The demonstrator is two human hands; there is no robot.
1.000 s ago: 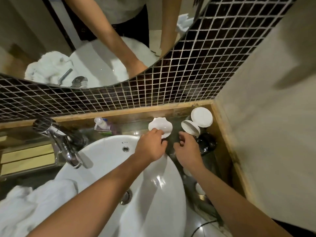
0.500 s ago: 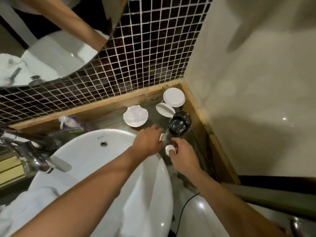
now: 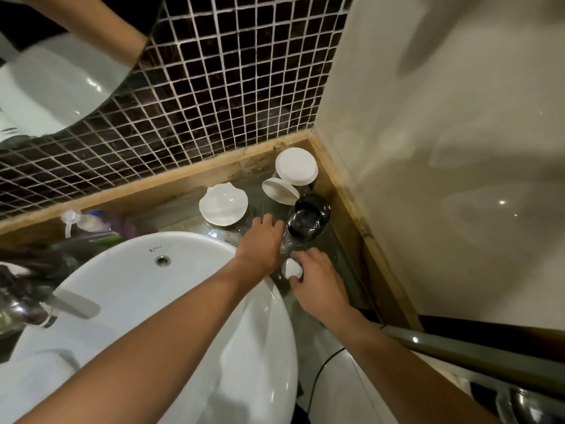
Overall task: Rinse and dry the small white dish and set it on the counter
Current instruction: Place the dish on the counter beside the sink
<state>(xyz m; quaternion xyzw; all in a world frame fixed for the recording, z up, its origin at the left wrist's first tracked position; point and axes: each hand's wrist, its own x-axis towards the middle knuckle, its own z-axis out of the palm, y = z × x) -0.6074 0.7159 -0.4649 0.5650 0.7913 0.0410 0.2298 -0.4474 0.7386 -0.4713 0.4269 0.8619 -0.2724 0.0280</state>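
A shell-shaped small white dish [image 3: 222,205] sits on the wet counter [image 3: 333,240] behind the basin, with no hand on it. My left hand [image 3: 260,243] hovers just right of the basin rim, knuckles up and fingers curled down beside a clear glass [image 3: 287,243]; whether they hold anything is hidden. My right hand [image 3: 318,280] pinches a small round white object [image 3: 292,268] between thumb and fingers, low over the counter.
A white basin [image 3: 137,289] fills the lower left, with the chrome tap [image 3: 27,304] at its left and a white towel [image 3: 33,381] below. A dark glass vessel [image 3: 309,217], two white round lids [image 3: 296,166] and a pump bottle [image 3: 87,223] stand along the wooden ledge.
The camera has swung right and down. My left hand left the shell dish and moved right; my right hand dropped toward me and took hold of the small white object.
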